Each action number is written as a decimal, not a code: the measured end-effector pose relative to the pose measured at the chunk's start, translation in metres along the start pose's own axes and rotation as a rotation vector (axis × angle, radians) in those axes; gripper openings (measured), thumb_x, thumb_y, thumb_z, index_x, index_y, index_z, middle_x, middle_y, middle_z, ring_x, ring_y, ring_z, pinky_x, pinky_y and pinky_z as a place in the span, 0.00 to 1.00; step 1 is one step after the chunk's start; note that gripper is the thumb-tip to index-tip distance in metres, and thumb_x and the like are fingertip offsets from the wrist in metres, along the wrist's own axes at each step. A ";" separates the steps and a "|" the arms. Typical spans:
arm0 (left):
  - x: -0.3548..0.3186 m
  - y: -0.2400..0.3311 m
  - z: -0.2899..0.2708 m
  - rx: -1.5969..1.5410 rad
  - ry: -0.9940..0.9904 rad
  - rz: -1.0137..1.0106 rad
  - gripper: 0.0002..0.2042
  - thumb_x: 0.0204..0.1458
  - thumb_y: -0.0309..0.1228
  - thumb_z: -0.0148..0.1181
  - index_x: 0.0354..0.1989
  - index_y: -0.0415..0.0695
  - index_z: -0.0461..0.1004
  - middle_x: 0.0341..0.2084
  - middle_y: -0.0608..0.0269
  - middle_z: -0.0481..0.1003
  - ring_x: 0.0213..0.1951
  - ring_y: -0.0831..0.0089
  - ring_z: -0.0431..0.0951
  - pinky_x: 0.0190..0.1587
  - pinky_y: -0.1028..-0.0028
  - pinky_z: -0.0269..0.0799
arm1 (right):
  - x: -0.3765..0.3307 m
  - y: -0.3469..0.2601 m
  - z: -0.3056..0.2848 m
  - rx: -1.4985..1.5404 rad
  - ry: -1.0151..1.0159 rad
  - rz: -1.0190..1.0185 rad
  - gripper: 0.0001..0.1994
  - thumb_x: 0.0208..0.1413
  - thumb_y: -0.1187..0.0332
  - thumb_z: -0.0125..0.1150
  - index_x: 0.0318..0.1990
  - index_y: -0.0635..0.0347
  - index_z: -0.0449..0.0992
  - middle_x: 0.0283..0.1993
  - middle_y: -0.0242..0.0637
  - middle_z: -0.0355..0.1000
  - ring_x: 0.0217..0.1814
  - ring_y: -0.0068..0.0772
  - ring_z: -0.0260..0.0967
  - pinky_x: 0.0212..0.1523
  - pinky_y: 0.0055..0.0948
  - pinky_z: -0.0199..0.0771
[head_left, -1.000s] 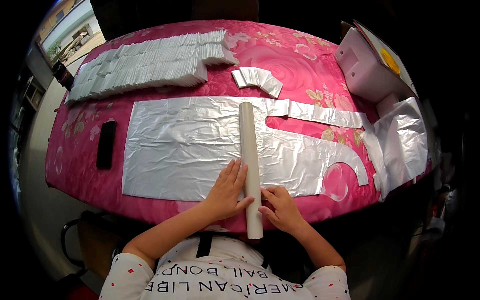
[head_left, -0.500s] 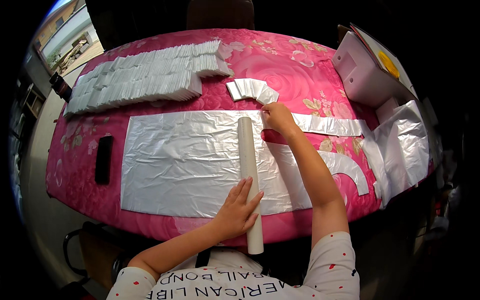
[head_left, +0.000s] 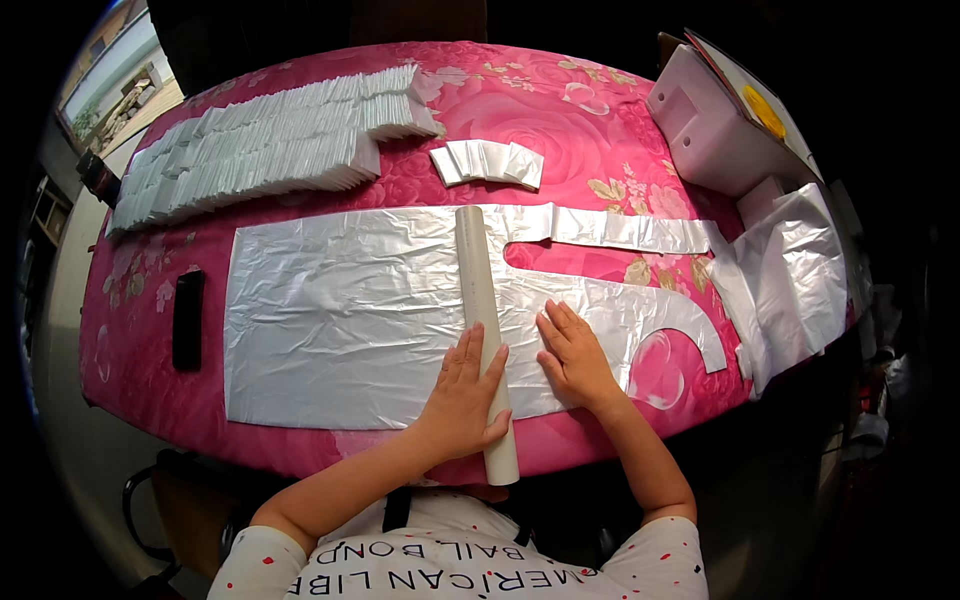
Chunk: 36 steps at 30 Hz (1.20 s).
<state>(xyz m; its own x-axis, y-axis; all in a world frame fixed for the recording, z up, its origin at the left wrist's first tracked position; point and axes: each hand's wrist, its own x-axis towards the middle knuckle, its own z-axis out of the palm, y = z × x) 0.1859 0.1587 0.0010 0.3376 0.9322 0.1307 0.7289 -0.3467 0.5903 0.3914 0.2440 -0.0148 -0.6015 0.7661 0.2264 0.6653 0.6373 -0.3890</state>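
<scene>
A thin, shiny white plastic sheet, cut like a disposable apron, lies spread before me. Its right end splits into a straight strap and a curved one. Across it, pointing away from me, rests a long pale tube whose near end overhangs the table edge. My left hand lies over the tube's near half, fingers stretched out and thumb apart. Flat on the sheet, just right of the tube, my right hand is open with nothing in it. Beyond the sheet sits a short row of overlapping folded plastic pieces.
Several long rows of folded white plastic packets fill the far left of the pink floral tablecloth. A black oblong object lies at left. On the right stand a white foam box and a heap of loose plastic sheets.
My right hand has left the far strap near the small folded pieces and come toward me, flattening onto the sheet. My left hand stays on the tube. The view has shifted slightly.
</scene>
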 end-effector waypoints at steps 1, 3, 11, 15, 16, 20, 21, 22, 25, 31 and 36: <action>0.002 0.004 0.000 0.029 -0.023 -0.008 0.37 0.43 0.38 0.54 0.62 0.37 0.50 0.62 0.31 0.36 0.64 0.38 0.37 0.63 0.50 0.38 | -0.012 0.010 -0.006 -0.037 0.004 0.027 0.24 0.51 0.66 0.53 0.56 0.64 0.63 0.63 0.48 0.56 0.66 0.49 0.50 0.64 0.39 0.49; 0.003 0.009 0.002 0.053 -0.023 -0.008 0.37 0.42 0.38 0.54 0.61 0.35 0.50 0.62 0.31 0.36 0.65 0.38 0.36 0.63 0.51 0.37 | -0.028 0.043 -0.024 -0.121 0.012 0.123 0.25 0.53 0.64 0.51 0.57 0.65 0.62 0.63 0.49 0.55 0.66 0.48 0.50 0.65 0.38 0.48; 0.005 0.018 0.008 0.114 -0.013 -0.005 0.36 0.42 0.37 0.54 0.61 0.35 0.52 0.63 0.33 0.38 0.65 0.41 0.37 0.63 0.51 0.38 | -0.117 0.180 -0.078 -0.352 0.372 0.633 0.18 0.56 0.68 0.47 0.52 0.69 0.68 0.57 0.49 0.63 0.62 0.45 0.58 0.61 0.34 0.57; 0.005 0.016 0.010 0.098 0.025 0.025 0.35 0.41 0.37 0.54 0.60 0.35 0.54 0.63 0.33 0.38 0.65 0.41 0.37 0.63 0.50 0.38 | -0.110 0.166 -0.075 -0.381 0.539 0.610 0.10 0.51 0.71 0.53 0.38 0.66 0.75 0.45 0.44 0.73 0.48 0.42 0.69 0.51 0.34 0.66; 0.005 0.016 0.011 0.097 0.028 0.028 0.35 0.41 0.37 0.54 0.60 0.35 0.54 0.63 0.33 0.38 0.65 0.41 0.37 0.63 0.50 0.38 | -0.108 0.160 -0.076 -0.375 0.565 0.631 0.09 0.50 0.71 0.54 0.36 0.65 0.76 0.43 0.42 0.73 0.45 0.42 0.70 0.48 0.35 0.67; 0.006 0.015 0.010 0.092 0.021 0.034 0.34 0.41 0.36 0.53 0.59 0.33 0.55 0.62 0.32 0.37 0.65 0.39 0.37 0.63 0.51 0.37 | -0.094 0.144 -0.078 -0.493 0.581 0.612 0.05 0.48 0.71 0.56 0.32 0.62 0.74 0.34 0.40 0.73 0.36 0.44 0.69 0.40 0.39 0.66; 0.006 0.015 0.010 0.099 0.025 0.039 0.34 0.41 0.36 0.53 0.59 0.33 0.55 0.62 0.32 0.37 0.65 0.40 0.37 0.63 0.52 0.37 | -0.088 0.136 -0.074 -0.507 0.607 0.599 0.06 0.48 0.71 0.56 0.33 0.61 0.73 0.33 0.40 0.73 0.35 0.45 0.69 0.39 0.40 0.66; 0.005 0.015 0.011 0.101 0.029 0.042 0.34 0.41 0.36 0.53 0.59 0.33 0.56 0.62 0.32 0.37 0.65 0.40 0.37 0.63 0.52 0.37 | -0.082 0.127 -0.072 -0.524 0.629 0.584 0.06 0.48 0.71 0.56 0.34 0.60 0.72 0.32 0.40 0.72 0.34 0.45 0.68 0.38 0.40 0.65; 0.003 0.014 0.011 0.103 0.032 0.044 0.33 0.41 0.37 0.53 0.59 0.34 0.56 0.63 0.33 0.38 0.65 0.40 0.37 0.63 0.52 0.37 | -0.087 0.139 -0.064 -0.633 0.553 0.723 0.13 0.50 0.69 0.55 0.43 0.64 0.71 0.41 0.45 0.71 0.45 0.46 0.66 0.48 0.39 0.63; 0.003 0.015 0.011 0.075 0.011 0.032 0.33 0.41 0.37 0.53 0.58 0.35 0.57 0.63 0.34 0.38 0.65 0.42 0.36 0.63 0.52 0.37 | -0.130 0.178 -0.066 -0.551 0.444 0.826 0.16 0.54 0.67 0.48 0.46 0.68 0.72 0.53 0.50 0.67 0.57 0.46 0.62 0.58 0.37 0.58; 0.000 0.018 0.015 0.104 0.018 0.016 0.33 0.41 0.37 0.52 0.58 0.35 0.57 0.63 0.34 0.39 0.65 0.42 0.37 0.63 0.52 0.37 | -0.103 0.149 -0.081 -0.520 0.464 0.938 0.09 0.50 0.67 0.56 0.36 0.60 0.76 0.37 0.43 0.74 0.41 0.45 0.70 0.45 0.40 0.67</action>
<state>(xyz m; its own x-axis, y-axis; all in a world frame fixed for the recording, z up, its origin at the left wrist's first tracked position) 0.2073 0.1507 -0.0002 0.3397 0.9278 0.1544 0.7819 -0.3698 0.5019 0.5879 0.2671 -0.0241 0.3696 0.8430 0.3907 0.9286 -0.3198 -0.1883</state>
